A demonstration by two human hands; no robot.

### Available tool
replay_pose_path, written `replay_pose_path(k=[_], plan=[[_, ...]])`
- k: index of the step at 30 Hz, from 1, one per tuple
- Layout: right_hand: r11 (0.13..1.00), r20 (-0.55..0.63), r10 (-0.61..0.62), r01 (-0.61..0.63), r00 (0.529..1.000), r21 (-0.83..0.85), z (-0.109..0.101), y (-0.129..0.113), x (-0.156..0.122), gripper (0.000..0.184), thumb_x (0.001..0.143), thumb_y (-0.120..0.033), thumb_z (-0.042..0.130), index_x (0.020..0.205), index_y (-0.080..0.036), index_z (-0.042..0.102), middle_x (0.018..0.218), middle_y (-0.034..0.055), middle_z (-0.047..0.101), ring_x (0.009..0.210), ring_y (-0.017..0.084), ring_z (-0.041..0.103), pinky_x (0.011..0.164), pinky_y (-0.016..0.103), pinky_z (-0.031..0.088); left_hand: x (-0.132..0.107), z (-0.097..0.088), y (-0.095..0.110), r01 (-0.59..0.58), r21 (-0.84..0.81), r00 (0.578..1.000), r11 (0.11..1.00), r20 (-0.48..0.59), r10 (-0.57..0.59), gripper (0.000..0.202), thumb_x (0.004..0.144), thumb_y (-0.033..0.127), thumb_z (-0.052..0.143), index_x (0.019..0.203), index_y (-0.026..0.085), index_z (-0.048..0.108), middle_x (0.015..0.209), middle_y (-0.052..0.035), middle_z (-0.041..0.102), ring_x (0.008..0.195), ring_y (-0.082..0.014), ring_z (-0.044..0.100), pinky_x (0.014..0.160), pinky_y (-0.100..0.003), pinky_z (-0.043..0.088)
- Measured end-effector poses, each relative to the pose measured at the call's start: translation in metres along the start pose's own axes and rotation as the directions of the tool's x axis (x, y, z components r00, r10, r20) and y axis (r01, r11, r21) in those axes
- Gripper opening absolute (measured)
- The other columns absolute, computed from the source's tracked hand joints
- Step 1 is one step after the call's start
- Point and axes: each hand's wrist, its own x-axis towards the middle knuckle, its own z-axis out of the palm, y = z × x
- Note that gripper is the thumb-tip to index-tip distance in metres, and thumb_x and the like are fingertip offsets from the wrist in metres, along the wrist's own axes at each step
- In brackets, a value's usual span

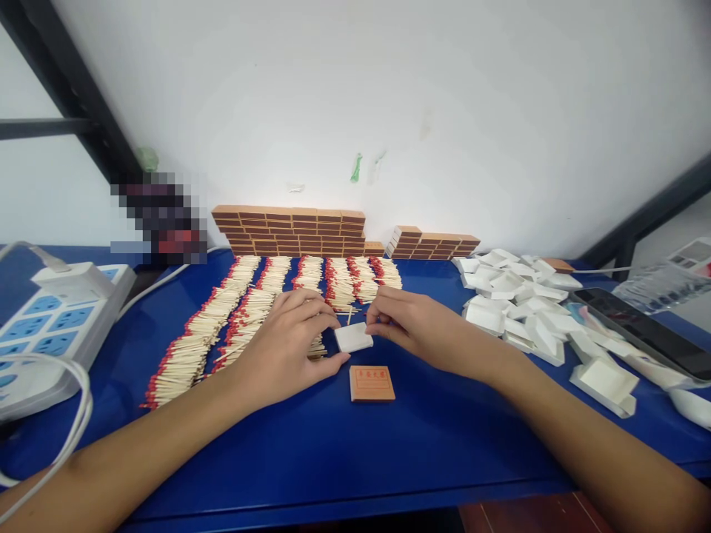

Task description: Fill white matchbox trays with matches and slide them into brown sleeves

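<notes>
A small white matchbox tray point(354, 338) is held between my two hands above the blue table. My left hand point(289, 344) curves round its left end, fingertips at the far corner and thumb by the near edge. At the right end, my right hand point(408, 322) has its fingers closed in a pinch on the corner. Just in front lies an orange matchbox sleeve point(372, 383) with red print; whether it is filled cannot be seen. Rows of red-tipped matches point(192, 348) spread behind and left of my left hand, which partly covers them.
Stacked matchboxes point(294, 231) line the wall, with a lower stack point(436, 243) to their right. Loose white trays point(516, 300) pile up at right, near a black phone point(644, 329). A white power strip point(52, 333) with cables occupies the left side.
</notes>
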Motion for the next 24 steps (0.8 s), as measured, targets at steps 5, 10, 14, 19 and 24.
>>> replay_pose_path(k=[5,10,14,19,24], plan=[[0.994,-0.037,0.082,-0.084,0.996,-0.066,-0.005,0.018,0.0,0.012,0.104,-0.029,0.061,0.096,-0.022,0.065,0.094,0.0061,0.067,0.083,0.02,0.061,0.072,0.033,0.044,0.0,-0.001,0.002,0.007,-0.022,1.0,1.0,0.021,-0.007,0.021,0.087,0.035,0.082,0.102,0.023,0.073,0.109,-0.0053,0.077,0.118,-0.0305,0.061,0.107,-0.052,0.046],[0.98,-0.022,0.179,-0.18,0.984,-0.082,-0.001,0.041,0.004,0.016,0.101,-0.036,0.067,0.097,-0.02,0.067,0.094,0.0065,0.067,0.082,0.021,0.061,0.074,0.033,0.044,0.0,-0.002,0.004,0.006,-0.047,0.999,0.999,0.043,-0.004,0.023,0.087,0.036,0.082,0.103,0.022,0.073,0.109,-0.0055,0.076,0.119,-0.0301,0.061,0.107,-0.051,0.046],[0.978,0.03,0.204,-0.203,0.979,-0.04,0.007,0.04,0.009,0.017,0.103,-0.032,0.062,0.091,-0.021,0.065,0.088,0.005,0.067,0.08,0.02,0.06,0.071,0.032,0.042,0.0,-0.003,0.004,-0.004,-0.057,0.999,0.998,0.054,0.008,0.024,0.087,0.038,0.082,0.103,0.023,0.073,0.11,-0.0059,0.076,0.12,-0.0307,0.062,0.108,-0.052,0.046],[0.995,0.042,0.087,-0.089,0.995,0.048,0.01,0.029,0.012,0.018,0.107,-0.029,0.057,0.091,-0.021,0.062,0.09,0.0048,0.067,0.081,0.02,0.059,0.072,0.032,0.043,-0.001,-0.002,0.004,-0.015,-0.056,0.997,0.998,0.07,0.018,0.024,0.088,0.037,0.081,0.105,0.023,0.072,0.113,-0.0059,0.079,0.125,-0.0327,0.063,0.11,-0.054,0.047],[0.996,0.034,-0.048,0.045,0.998,0.078,0.018,0.025,0.016,0.013,0.108,-0.024,0.056,0.098,-0.022,0.063,0.099,0.0056,0.066,0.089,0.021,0.061,0.077,0.033,0.045,-0.003,0.002,0.003,-0.003,-0.059,0.994,0.998,0.105,0.009,0.023,0.09,0.036,0.077,0.109,0.023,0.072,0.127,-0.0068,0.078,0.14,-0.0354,0.058,0.117,-0.057,0.043]])
